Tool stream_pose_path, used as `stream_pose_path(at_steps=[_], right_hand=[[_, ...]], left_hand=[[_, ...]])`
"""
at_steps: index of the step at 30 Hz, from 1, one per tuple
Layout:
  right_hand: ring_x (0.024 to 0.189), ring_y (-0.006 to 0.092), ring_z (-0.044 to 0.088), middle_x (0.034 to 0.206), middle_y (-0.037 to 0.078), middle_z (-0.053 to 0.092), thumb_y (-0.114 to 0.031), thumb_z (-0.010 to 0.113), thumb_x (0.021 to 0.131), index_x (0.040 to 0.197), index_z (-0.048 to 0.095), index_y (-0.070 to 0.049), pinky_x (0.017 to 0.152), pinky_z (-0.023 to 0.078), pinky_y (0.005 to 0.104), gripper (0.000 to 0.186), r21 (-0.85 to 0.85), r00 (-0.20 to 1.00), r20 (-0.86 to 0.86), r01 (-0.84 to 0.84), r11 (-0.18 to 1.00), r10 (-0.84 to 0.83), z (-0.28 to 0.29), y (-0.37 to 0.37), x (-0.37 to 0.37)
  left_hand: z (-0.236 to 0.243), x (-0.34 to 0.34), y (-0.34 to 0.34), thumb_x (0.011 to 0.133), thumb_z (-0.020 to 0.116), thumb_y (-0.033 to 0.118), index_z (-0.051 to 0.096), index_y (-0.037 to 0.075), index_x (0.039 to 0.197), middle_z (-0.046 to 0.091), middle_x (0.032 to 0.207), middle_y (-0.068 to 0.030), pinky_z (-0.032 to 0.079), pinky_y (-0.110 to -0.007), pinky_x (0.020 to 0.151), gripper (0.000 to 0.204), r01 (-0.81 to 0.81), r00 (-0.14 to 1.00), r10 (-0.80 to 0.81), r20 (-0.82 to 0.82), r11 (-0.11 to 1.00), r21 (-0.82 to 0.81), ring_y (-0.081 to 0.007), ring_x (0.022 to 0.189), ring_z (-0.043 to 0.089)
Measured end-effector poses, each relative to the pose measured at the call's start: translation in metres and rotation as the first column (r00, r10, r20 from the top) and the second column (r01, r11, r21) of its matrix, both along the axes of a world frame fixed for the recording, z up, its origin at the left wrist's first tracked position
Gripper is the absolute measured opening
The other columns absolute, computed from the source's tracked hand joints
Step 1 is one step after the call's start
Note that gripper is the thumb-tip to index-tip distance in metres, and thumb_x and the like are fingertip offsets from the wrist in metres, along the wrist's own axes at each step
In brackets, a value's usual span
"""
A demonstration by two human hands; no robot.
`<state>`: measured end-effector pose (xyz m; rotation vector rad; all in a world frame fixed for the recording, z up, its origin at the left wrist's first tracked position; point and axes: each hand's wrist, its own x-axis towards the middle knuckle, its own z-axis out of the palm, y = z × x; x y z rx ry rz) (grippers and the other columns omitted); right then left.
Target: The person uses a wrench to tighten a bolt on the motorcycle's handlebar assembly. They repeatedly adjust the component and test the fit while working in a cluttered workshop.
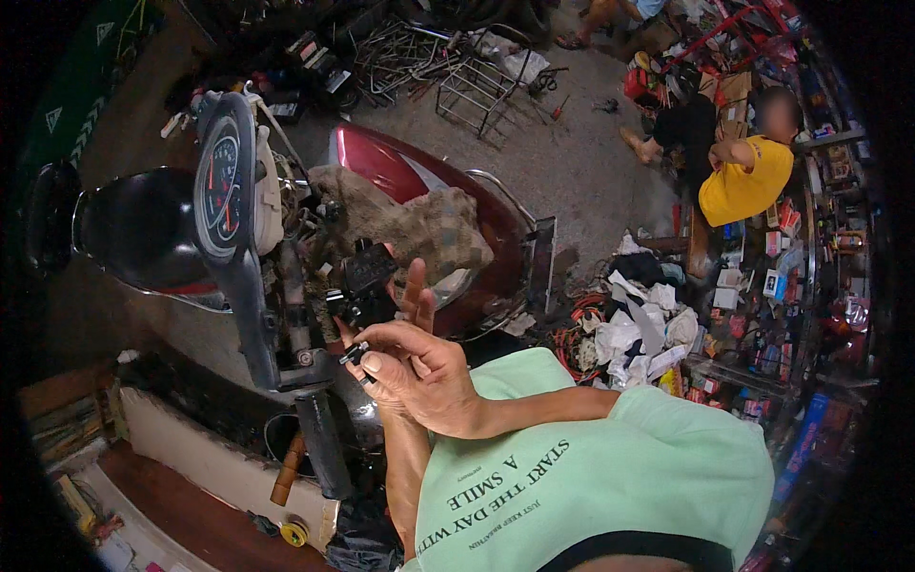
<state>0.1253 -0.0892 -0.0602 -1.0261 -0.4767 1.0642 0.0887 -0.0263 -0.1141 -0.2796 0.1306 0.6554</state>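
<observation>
My right hand (pixel 424 377) is closed in a pinch, with thumb and fingers on a small black-and-silver part (pixel 354 354) whose exact kind I cannot make out. Behind it is my left hand (pixel 416 296), partly hidden, with two fingers stretched upward. Just beyond the fingers, a black housing (pixel 367 272) sits among the exposed fittings of a motorbike. To the left stand the bike's speedometer (pixel 221 191) and dark handlebar cover (pixel 238 303). A black handlebar grip (pixel 322 443) points down below them. A brown-grey cloth (pixel 410 219) lies over the red body panel (pixel 376 162).
A person in a yellow top (pixel 748 181) sits at the far right beside shelves of boxed parts. White rags (pixel 653 329) and cables are heaped on the right. A metal rack (pixel 481 95) stands at the back. A wooden handle (pixel 288 469) shows at lower left.
</observation>
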Motion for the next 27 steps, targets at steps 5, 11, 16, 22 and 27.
stream_pose_path(at_steps=[5,11,16,22,27], right_hand=[[0.092,0.0078,0.059,0.106,0.007,0.061,-0.009,0.059,0.097,0.12,0.058,0.005,0.074,0.049,0.0198,0.027,0.009,0.986,0.141,-0.092,0.996,0.089,0.002,-0.005,0.006],[0.092,0.0088,0.06,0.107,0.008,0.062,-0.008,0.059,0.096,0.119,0.059,0.006,0.077,0.049,0.0212,0.027,-0.052,0.961,0.141,-0.234,0.971,0.239,0.014,-0.011,0.016],[0.099,0.0102,0.06,0.107,0.008,0.062,-0.004,0.057,0.096,0.119,0.059,0.005,0.083,0.05,0.0233,0.025,-0.108,0.949,-0.072,-0.315,0.943,0.308,0.026,-0.02,0.04],[0.093,0.0085,0.061,0.102,0.005,0.065,-0.011,0.06,0.097,0.12,0.059,0.003,0.075,0.049,0.0229,0.027,-0.128,0.969,-0.067,-0.243,0.962,0.236,0.045,-0.024,0.077],[0.084,0.0059,0.058,0.097,0.003,0.065,-0.015,0.062,0.096,0.118,0.061,0.002,0.069,0.048,0.0202,0.028,-0.239,0.973,0.158,-0.126,0.963,0.167,0.049,-0.008,0.1]], left_hand=[[-0.001,-0.019,0.007,0.093,0.06,0.039,0.045,0.035,0.141,0.043,0.145,-0.013,0.05,-0.045,0.098,0.05,0.104,0.982,-0.07,0.173,0.975,-0.194,-0.0324,0.126,0.049],[0.007,-0.024,0.01,0.097,0.055,0.039,0.039,0.023,0.144,0.05,0.134,-0.0175,0.055,-0.04,0.091,0.052,-0.012,0.983,0.025,-0.182,0.997,0.071,-0.0308,0.115,0.058],[0.024,-0.012,0.005,0.097,0.057,0.036,0.039,0.012,0.142,0.055,0.122,-0.0211,0.059,-0.034,0.075,0.054,-0.057,0.882,0.206,-0.424,0.939,0.338,-0.0286,0.098,0.063],[0.029,-0.014,0.003,0.096,0.058,0.036,0.039,0.011,0.142,0.06,0.114,-0.0245,0.058,-0.027,0.061,0.056,-0.024,0.9,0.147,-0.411,0.957,0.29,-0.0279,0.083,0.066],[0.022,-0.02,0.001,0.093,0.063,0.034,0.036,0.012,0.145,0.047,0.139,-0.0238,0.057,-0.034,0.071,0.062,-0.018,0.911,0.125,-0.393,0.964,0.264,-0.0286,0.098,0.063]])
